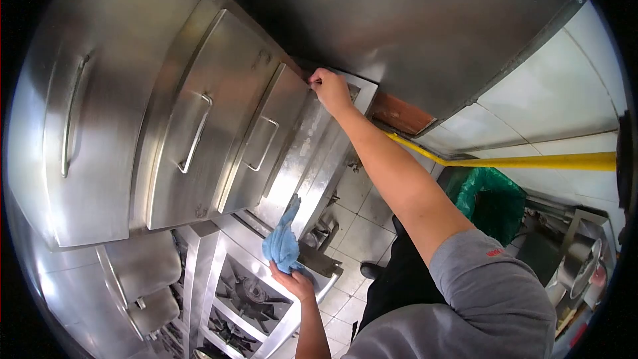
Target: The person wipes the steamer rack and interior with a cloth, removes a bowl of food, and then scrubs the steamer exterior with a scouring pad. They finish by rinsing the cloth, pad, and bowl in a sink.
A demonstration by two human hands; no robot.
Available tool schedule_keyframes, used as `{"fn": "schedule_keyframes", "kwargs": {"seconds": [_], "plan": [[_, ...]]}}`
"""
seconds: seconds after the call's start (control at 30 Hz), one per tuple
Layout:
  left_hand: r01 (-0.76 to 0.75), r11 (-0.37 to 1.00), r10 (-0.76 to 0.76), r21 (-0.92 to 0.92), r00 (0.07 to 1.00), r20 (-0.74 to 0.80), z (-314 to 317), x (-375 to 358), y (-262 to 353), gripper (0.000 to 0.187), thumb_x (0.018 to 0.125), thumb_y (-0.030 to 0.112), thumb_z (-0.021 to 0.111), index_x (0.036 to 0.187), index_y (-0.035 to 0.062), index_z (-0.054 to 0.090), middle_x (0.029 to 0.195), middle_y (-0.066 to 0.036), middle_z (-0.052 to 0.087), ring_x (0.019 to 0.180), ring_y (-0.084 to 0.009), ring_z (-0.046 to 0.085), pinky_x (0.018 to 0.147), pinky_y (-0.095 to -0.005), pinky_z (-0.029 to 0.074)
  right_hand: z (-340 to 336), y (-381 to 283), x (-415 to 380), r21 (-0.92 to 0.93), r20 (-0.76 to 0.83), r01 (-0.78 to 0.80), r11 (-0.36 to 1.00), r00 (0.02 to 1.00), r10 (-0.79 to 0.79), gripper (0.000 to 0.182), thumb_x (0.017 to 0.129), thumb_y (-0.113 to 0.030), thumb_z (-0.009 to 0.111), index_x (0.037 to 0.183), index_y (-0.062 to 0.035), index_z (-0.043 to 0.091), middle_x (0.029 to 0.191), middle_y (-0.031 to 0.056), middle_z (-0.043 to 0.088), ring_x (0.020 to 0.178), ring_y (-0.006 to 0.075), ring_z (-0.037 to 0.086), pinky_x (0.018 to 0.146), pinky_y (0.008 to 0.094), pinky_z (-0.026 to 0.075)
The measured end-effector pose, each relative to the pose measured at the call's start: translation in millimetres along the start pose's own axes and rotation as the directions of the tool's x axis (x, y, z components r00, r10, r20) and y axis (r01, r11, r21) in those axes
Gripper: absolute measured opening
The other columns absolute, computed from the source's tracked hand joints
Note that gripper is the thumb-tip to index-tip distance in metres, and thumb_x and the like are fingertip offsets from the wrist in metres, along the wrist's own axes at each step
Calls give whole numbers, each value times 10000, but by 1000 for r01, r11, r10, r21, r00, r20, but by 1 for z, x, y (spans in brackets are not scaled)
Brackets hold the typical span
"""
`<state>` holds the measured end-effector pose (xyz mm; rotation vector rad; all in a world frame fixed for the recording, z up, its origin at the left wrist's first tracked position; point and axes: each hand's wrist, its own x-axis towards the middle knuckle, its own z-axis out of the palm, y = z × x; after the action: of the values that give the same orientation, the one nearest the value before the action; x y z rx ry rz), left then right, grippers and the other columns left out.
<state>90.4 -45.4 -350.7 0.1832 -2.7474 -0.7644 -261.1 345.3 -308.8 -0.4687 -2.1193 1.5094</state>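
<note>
My left hand (292, 282) holds a crumpled blue cloth (282, 246) over the front corner of the steel counter, beside the gas burners. My right hand (330, 91) is stretched out to the far end of the steel ledge (302, 149), at the edge of the steel cabinet. Its fingers are bent together; whether they hold anything is too small to tell. Steel drawers or doors with bar handles (266, 145) are just left of the ledge.
Gas burners (252, 292) lie at the lower left. A yellow pipe (505, 161) runs along the tiled wall above a bin with a green liner (495, 206). Metal pots (581, 259) stand at the right. A dark steel panel (412, 20) rises beyond my right hand.
</note>
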Motion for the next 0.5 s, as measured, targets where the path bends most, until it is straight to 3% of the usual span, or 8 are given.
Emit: {"fn": "schedule_keyframes", "kwargs": {"seconds": [0.1,0.17,0.3,0.37,0.4,0.47,0.5], "plan": [[7,1000,-7,11,1000,2,-3,-5,-4,676,760,36,442,1423,-34,331,1414,-281,374,1317,-446,328,1119,-516,213,4,0,-6,-95,7,2,995,1000,-2,95,801,-90,699,884,-46,681,828,149,695,786,278,682,705,366,503],[-6,1000,6,16,1000,-5,0,0,-1,667,774,44,448,1425,-34,327,1416,-279,371,1316,-449,328,1118,-514,215,0,-17,-1,210,-109,34,977,994,-11,78,809,-81,687,880,-50,679,810,155,688,765,304,670,693,376,502],[10,1000,-10,-24,1000,-6,-3,-3,2,663,805,61,468,1441,-32,304,1461,-257,332,1365,-421,291,1145,-484,188,-9,-19,-4,238,-94,-44,970,993,67,54,816,-71,679,859,-40,671,786,150,688,734,301,663,678,378,497],[54,996,-54,-70,999,-1,-3,-3,-2,664,826,53,465,1457,-30,275,1508,-233,281,1412,-365,254,1164,-454,163,-25,-14,-10,-45,52,32,998,998,-30,80,809,-97,687,857,-39,660,864,176,687,840,357,662,723,406,509],[47,996,-47,-75,999,-4,-7,-3,-2,664,826,53,465,1457,-30,275,1508,-233,281,1412,-365,254,1164,-454,163,-33,-17,-14,-45,44,37,998,998,-35,80,809,-97,687,857,-39,660,864,176,687,840,357,662,723,406,509],[63,962,-83,-265,994,-67,-15,-6,-1,647,844,30,439,1468,-7,269,1529,-200,262,1413,-335,259,1154,-442,188,-51,-19,-34,6,-132,134,991,982,-132,110,816,-103,681,891,-34,639,906,174,672,856,353,643,742,386,505],[137,917,-183,-375,979,-88,-21,-10,6,636,852,13,422,1470,26,276,1541,-168,252,1426,-310,243,1146,-424,195,-63,-22,-50,47,-79,68,997,995,-64,118,818,-105,676,903,-35,633,911,158,669,853,325,643,749,372,504]]}}
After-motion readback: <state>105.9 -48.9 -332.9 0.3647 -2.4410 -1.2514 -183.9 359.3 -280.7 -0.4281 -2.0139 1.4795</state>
